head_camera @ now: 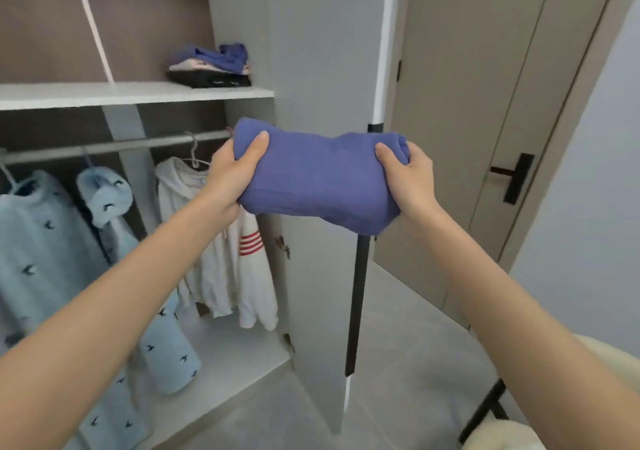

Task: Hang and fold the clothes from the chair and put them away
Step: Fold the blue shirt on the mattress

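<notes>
A folded blue-purple garment (318, 179) is held up in front of the open wardrobe. My left hand (235, 175) grips its left end and my right hand (408, 179) grips its right end, thumbs on top. Up on the wardrobe shelf (131, 94) lies a small stack of folded clothes (211, 66), blue on top and black at the bottom, to the upper left of the held garment. The chair (512, 429) shows only as a cream seat edge with a black leg at the bottom right.
Below the shelf a rail (114, 146) carries hangers with two light blue fleece pieces (41, 241) and a white top with red stripes (228, 269). The open wardrobe door (329, 68) stands right behind the garment. A closed room door with a black handle (512, 175) is at the right.
</notes>
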The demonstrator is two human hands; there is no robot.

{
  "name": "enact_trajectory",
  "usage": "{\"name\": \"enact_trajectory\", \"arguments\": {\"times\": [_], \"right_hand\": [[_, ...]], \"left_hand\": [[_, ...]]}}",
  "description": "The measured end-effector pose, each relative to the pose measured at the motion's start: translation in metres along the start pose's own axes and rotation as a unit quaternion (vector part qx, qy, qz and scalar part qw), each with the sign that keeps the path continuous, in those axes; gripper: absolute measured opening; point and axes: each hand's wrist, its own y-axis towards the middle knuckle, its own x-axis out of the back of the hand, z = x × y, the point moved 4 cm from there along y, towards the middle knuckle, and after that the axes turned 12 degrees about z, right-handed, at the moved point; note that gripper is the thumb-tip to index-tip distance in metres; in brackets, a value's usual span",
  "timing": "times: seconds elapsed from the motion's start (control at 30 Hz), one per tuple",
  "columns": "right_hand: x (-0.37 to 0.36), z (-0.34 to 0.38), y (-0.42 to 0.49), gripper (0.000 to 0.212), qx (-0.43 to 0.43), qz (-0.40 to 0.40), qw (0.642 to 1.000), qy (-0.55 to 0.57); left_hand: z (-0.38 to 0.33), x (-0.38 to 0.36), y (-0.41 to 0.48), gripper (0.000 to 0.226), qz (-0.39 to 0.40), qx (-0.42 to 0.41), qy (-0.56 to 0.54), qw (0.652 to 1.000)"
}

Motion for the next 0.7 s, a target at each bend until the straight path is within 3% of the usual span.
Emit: {"name": "enact_trajectory", "arguments": {"times": [0.23,0.5,0.7], "right_hand": [[-0.088,0.041,0.076,0.01,-0.001,0.075,0.997,0.027],[-0.152,0.058,0.186,0.004,-0.004,0.114,0.992,0.056],[-0.192,0.068,0.283,0.008,0.027,0.119,0.99,0.073]], "left_hand": [[-0.039,0.084,0.054,0.034,-0.069,-0.003,-0.004,0.998],[-0.063,0.144,0.158,0.024,-0.098,-0.028,0.046,0.994],[-0.072,0.174,0.248,0.038,-0.102,-0.014,0.076,0.992]]}}
